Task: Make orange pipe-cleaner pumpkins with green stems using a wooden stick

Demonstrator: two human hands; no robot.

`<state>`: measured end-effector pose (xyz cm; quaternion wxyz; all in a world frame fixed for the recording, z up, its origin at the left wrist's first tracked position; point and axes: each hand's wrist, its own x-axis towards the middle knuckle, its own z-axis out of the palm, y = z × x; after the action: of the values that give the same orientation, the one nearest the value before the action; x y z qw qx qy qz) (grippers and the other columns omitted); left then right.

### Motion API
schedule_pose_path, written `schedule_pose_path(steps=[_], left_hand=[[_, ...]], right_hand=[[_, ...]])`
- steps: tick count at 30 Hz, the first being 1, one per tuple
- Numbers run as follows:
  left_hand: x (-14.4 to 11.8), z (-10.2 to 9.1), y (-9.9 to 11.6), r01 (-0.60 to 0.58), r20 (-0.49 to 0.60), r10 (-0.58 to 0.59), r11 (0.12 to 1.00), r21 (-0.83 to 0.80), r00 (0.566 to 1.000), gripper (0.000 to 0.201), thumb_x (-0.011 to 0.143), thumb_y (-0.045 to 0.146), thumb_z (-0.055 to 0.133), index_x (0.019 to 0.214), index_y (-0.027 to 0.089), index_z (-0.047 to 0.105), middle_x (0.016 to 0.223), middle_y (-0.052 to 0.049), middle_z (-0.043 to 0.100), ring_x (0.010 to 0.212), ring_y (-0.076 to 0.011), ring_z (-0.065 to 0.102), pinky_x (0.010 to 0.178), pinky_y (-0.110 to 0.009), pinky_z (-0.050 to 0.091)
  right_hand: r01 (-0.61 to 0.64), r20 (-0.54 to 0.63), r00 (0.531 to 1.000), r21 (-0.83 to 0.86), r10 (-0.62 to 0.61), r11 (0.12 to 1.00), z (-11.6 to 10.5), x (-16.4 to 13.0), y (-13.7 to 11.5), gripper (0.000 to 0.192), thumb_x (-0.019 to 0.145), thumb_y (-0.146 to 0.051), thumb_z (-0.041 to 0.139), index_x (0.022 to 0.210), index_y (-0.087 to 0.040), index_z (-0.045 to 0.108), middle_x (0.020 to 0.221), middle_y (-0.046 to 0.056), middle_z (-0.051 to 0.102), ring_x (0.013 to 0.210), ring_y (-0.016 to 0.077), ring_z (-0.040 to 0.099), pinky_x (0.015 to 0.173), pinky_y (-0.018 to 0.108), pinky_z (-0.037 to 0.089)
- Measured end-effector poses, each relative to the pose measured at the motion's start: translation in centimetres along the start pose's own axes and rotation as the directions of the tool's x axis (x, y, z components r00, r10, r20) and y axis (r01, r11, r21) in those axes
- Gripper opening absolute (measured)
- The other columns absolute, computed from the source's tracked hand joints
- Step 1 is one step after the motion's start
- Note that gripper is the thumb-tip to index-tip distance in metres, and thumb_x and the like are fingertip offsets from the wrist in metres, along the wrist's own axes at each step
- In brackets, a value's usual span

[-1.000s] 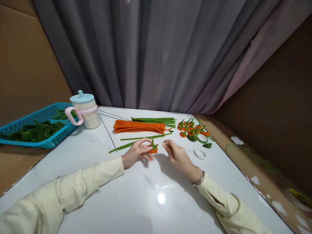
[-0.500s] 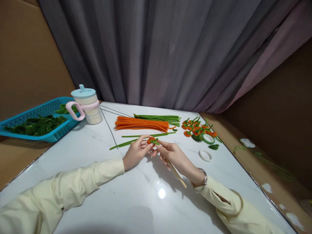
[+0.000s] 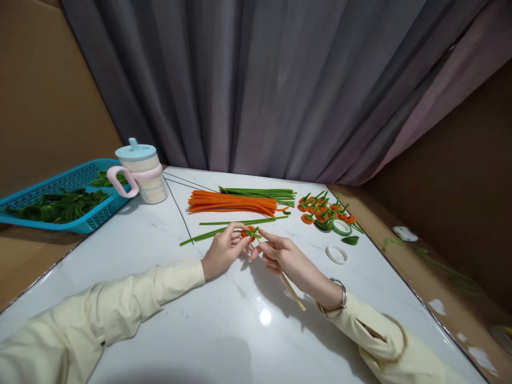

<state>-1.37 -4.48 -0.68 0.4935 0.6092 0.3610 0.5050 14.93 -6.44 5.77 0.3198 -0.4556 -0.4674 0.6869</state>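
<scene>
Over the table (image 3: pixel 192 330), the left hand (image 3: pixel 224 248) pinches the orange pipe-cleaner pumpkin (image 3: pixel 252 233), likely light, soft and best held by its sides; the right hand (image 3: pixel 286 257), beside it, grasps a thin wooden stick (image 3: pixel 294 294).

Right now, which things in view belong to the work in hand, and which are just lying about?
Seem to belong:
Small fuzzy orange-and-green piece, in the left hand
Thin pale stick, in the right hand
Bundle of fuzzy orange stems
Bundle of fuzzy green stems
Similar orange pieces with green stalks

Probably just lying about:
Pale cup with blue lid, pink handle
Flat white scraps
</scene>
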Motion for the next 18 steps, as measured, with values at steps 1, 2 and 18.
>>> schedule_pose_path(steps=[1, 2, 18], left_hand=[[0.0, 0.0, -0.1, -0.014, 0.005, 0.013, 1.000, 0.024, 1.000, 0.019, 0.086, 0.029, 0.057, 0.097, 0.017, 0.046, 0.066, 0.000, 0.065, 0.064, -0.0155, 0.067, 0.063, -0.027, 0.056], [-0.1, -0.1, -0.1, -0.032, 0.010, 0.032, 0.998, 0.057, 0.999, 0.018, 0.087, 0.028, 0.055, 0.098, 0.017, 0.047, 0.066, 0.000, 0.065, 0.063, -0.0151, 0.067, 0.063, -0.027, 0.056], [-0.7, 0.0, -0.2, -0.215, 0.025, 0.217, 0.930, 0.299, 0.976, 0.010, 0.087, 0.024, 0.051, 0.095, 0.019, 0.049, 0.079, -0.002, 0.069, 0.071, -0.0142, 0.068, 0.064, -0.024, 0.058]], right_hand=[[0.007, 0.002, 1.000, 0.004, -0.007, 1.000, 0.1, 0.0, 0.1, 0.057, 0.084, -0.017, 0.050, 0.139, -0.011, 0.036, 0.078, 0.005, 0.060, 0.045, 0.0062, 0.026, 0.041, 0.020, 0.021], [0.016, 0.006, 1.000, 0.001, -0.016, 1.000, 0.1, 0.1, 0.1, 0.053, 0.085, -0.018, 0.050, 0.136, -0.011, 0.039, 0.077, 0.004, 0.060, 0.045, 0.0060, 0.028, 0.041, 0.020, 0.022], [0.171, 0.012, 0.985, -0.186, -0.172, 0.968, 0.9, 0.3, 1.6, 0.036, 0.086, -0.034, 0.050, 0.113, -0.012, 0.060, 0.049, -0.006, 0.049, 0.039, 0.0110, 0.051, 0.048, 0.024, 0.045]])
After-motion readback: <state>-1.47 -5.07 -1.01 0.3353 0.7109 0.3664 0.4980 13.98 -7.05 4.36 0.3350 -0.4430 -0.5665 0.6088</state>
